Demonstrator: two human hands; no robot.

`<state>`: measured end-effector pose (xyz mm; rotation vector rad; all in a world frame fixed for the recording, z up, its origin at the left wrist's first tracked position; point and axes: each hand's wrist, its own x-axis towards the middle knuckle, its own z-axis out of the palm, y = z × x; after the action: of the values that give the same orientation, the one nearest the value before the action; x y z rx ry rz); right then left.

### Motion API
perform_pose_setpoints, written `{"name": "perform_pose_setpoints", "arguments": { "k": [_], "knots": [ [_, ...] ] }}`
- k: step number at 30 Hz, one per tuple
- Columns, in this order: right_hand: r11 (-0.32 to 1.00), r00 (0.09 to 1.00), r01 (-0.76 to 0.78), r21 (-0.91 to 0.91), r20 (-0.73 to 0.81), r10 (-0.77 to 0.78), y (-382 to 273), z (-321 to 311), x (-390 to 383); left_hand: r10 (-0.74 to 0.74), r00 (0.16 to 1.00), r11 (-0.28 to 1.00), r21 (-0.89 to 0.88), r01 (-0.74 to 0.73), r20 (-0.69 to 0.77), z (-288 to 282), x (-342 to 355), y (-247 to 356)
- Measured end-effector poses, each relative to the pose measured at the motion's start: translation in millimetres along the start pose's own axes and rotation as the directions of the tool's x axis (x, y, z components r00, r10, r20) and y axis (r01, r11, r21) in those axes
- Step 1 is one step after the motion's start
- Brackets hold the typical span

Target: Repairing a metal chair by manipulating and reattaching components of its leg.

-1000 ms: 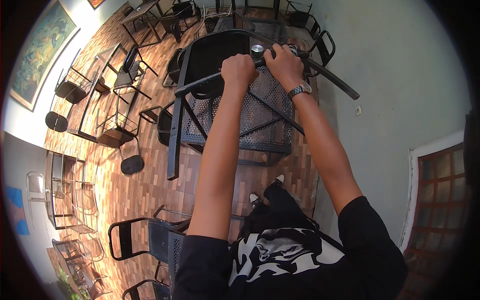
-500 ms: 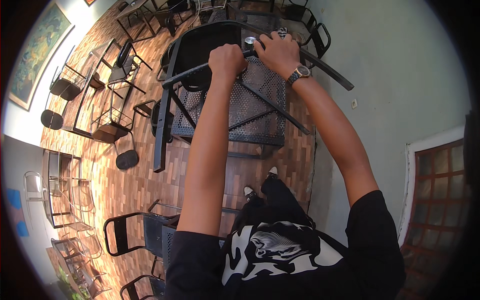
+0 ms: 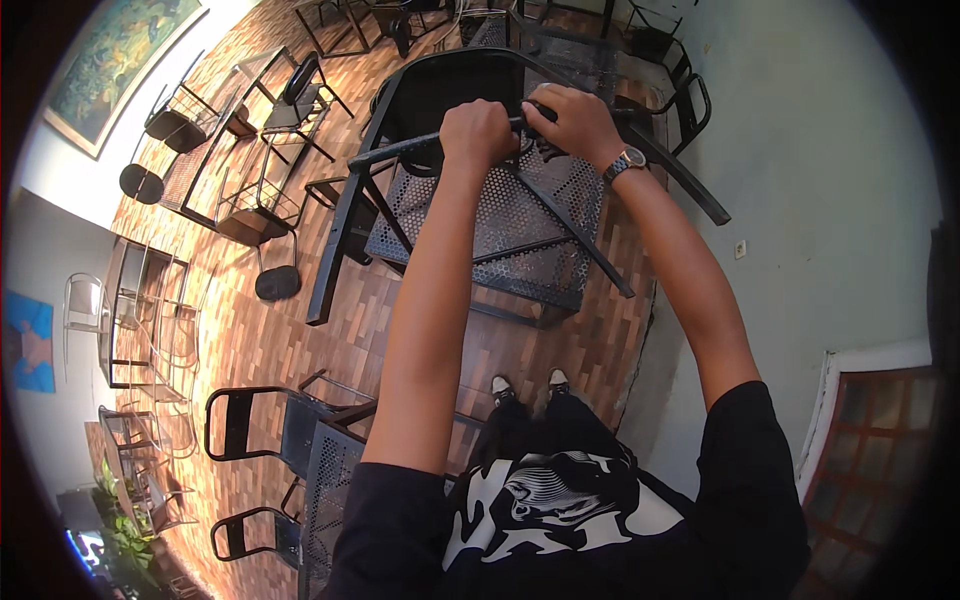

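Note:
My left hand is closed on a black bar of a metal chair at the top centre of the picture. Just right of it, my right hand is also wrapped round the chair's frame, the thumb near my left fist, and a watch on that wrist. The chair's legs and cross braces stick out over a perforated black metal table, and its dark panel lies beyond my hands. Whether it rests on the table or is raised off it, I cannot tell.
Several chairs and tables stand on the patterned wood-look floor to the left, with a framed painting above. A perforated table with two chairs is at lower left. A pale wall and glazed door are on the right.
My feet have shifted to stand side by side. The chair has tilted slightly, its left leg swinging leftward. The view has turned a little, and both hands still grip the frame.

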<state>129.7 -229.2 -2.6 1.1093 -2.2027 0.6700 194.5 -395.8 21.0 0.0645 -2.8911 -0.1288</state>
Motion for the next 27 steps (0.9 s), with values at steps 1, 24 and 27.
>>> {"name": "perform_pose_setpoints", "arguments": {
  "k": [1,24,27],
  "knots": [
    [1.0,1.0,-0.007,0.006,0.002,0.007,3.5,-4.0,-0.9,-0.009,1.0,1.0,0.008,0.009,0.011,0.0,-2.4,2.4],
    [0.994,0.995,-0.095,-0.049,0.033,0.097,8.3,-0.9,5.2,-0.08,0.996,0.983,0.161,0.084,-0.034,-1.1,-6.7,4.0],
    [0.983,0.984,-0.166,-0.079,0.055,0.171,2.6,-1.4,9.5,-0.102,0.995,0.983,0.149,0.104,-0.022,-0.1,-4.4,4.4]
  ]
}}
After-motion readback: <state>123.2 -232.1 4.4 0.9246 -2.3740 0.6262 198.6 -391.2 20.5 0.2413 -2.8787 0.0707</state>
